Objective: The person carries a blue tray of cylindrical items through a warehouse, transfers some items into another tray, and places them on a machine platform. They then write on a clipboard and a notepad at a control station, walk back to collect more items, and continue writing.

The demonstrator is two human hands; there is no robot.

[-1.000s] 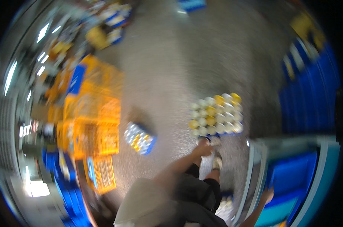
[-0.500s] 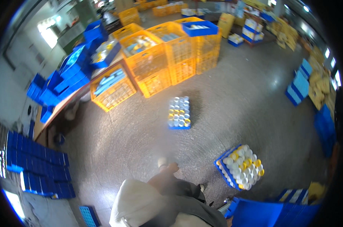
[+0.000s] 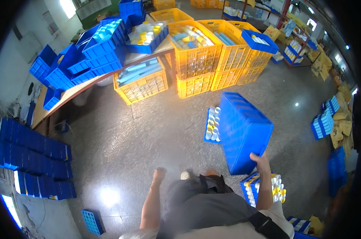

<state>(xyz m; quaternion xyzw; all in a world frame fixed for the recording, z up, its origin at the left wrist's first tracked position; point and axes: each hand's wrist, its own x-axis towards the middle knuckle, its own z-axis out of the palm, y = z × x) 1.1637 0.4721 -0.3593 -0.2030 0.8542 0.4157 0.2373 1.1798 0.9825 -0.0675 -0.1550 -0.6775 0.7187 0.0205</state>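
My right hand (image 3: 261, 161) grips the rim of a large blue plastic bin (image 3: 242, 135), tilted on its side with its outer base and walls showing. It hangs above the floor and partly hides a blue tray (image 3: 208, 136) of white and yellow cylinders. Below my right forearm sits another blue tray (image 3: 244, 186) heaped with white and yellow cylinders (image 3: 277, 185), partly covered by the bin and the arm. My left hand (image 3: 160, 174) hangs low over the floor beside my shoe, fingers curled and with nothing seen in it.
Stacked yellow crates (image 3: 199, 61) hold tubes ahead. At the left, a wooden table (image 3: 79, 85) bears several blue bins (image 3: 105, 44). Dark blue bins (image 3: 33, 151) are stacked by the left wall, and a small blue tray (image 3: 92, 222) lies on the floor (image 3: 120, 151).
My right hand has brought the blue bin up from the lower right to in front of me. My left hand has moved slightly left. The view has turned, shifting the crates rightward.
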